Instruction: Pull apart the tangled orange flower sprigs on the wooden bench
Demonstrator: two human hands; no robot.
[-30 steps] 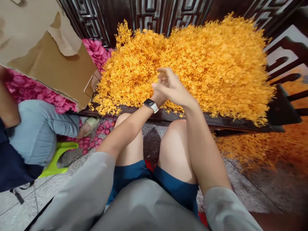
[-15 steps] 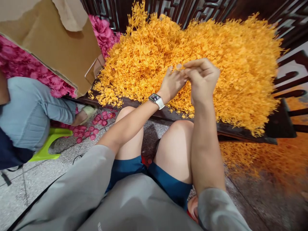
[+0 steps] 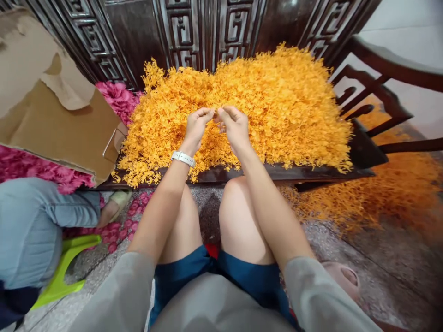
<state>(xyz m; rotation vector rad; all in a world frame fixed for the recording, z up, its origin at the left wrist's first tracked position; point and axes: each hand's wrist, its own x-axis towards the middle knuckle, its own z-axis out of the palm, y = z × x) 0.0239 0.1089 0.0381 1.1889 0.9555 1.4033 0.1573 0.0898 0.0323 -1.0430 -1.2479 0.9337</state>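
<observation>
A big heap of small orange plastic flower pieces covers a dark wooden bench in front of me. My left hand, with a white watch on the wrist, and my right hand are held together just above the heap. Both are pinched, fingertips almost meeting, on a small orange piece between them. My bare knees are below the bench edge.
A torn cardboard box lies at the left over pink flowers. Another person in blue jeans sits on a green stool at the left. More orange pieces cover the floor at the right. A carved dark screen stands behind.
My hands have come down and apart a little from a raised, overlapping position; both now pinch at the same spot over the heap. The camera has tilted up and back.
</observation>
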